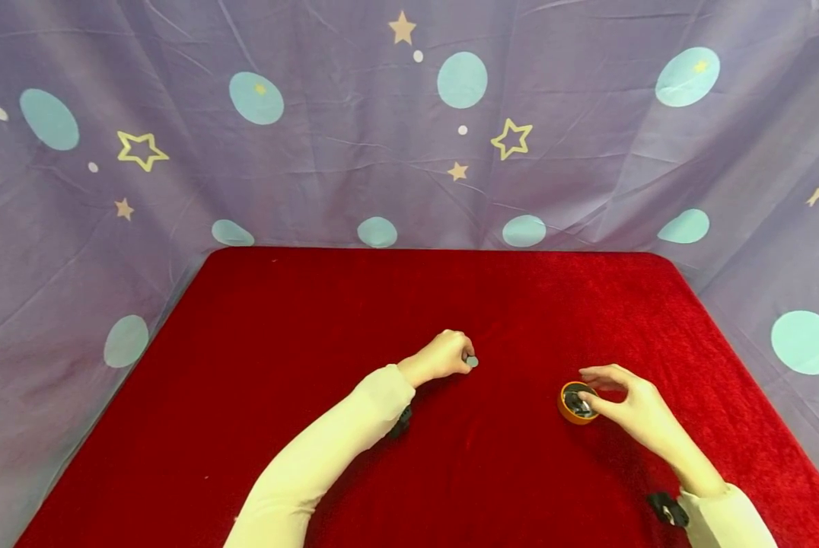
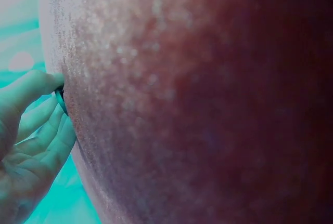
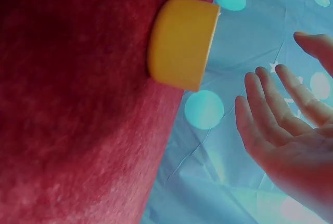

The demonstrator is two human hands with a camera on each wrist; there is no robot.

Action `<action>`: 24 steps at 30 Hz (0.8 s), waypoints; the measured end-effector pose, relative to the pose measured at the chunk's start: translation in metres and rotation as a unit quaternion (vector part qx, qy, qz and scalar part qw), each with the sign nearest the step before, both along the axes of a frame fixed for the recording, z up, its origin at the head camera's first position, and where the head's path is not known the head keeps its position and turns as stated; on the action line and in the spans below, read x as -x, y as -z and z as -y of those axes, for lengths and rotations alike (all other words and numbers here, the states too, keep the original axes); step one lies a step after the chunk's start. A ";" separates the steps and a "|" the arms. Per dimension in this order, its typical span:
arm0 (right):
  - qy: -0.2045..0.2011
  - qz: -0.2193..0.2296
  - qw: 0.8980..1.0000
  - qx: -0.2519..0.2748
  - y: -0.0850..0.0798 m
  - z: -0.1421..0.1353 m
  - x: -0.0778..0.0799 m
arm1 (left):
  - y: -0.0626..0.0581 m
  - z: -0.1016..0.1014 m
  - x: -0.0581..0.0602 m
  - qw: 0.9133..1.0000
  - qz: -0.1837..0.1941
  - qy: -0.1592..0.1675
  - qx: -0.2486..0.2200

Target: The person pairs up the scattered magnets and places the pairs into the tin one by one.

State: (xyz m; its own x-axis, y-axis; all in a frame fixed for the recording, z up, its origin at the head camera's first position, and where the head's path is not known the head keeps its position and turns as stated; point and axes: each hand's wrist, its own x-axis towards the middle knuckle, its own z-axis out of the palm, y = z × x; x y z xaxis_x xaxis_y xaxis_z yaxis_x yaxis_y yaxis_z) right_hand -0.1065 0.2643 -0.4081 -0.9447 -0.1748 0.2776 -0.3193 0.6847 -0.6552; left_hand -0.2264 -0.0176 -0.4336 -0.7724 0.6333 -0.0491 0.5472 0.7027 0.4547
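Observation:
My left hand (image 1: 445, 355) pinches a small, flat, grey-green disc (image 1: 473, 361) low over the red cloth near the middle of the table. In the left wrist view the disc (image 2: 61, 101) appears as a dark thin edge between thumb and fingers, close against the cloth. Over to the right stands a small orange bowl (image 1: 562, 409) with dark, shiny contents that are too small to make out. Above its right side hovers my right hand (image 1: 634, 402), thumb and fingers spread. The right wrist view shows this hand (image 3: 291, 125) apart from the bowl (image 3: 182, 44), holding nothing.
Red velvety cloth (image 1: 313, 320) covers the table. A purple curtain (image 1: 355, 137) with stars and pale blue dots hangs behind and at both sides. Dark wrist devices (image 1: 668, 508) sit under the cream sleeves.

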 end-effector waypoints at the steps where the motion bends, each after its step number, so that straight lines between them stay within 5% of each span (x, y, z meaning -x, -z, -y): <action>1: 0.002 -0.001 1.000 0.000 0.001 -0.001 0.000 | 0.000 0.000 0.000 1.000 0.001 -0.001 0.001; 24: -0.017 0.024 1.000 0.005 0.021 -0.018 0.001 | -0.007 -0.008 -0.015 0.993 0.019 0.023 -0.114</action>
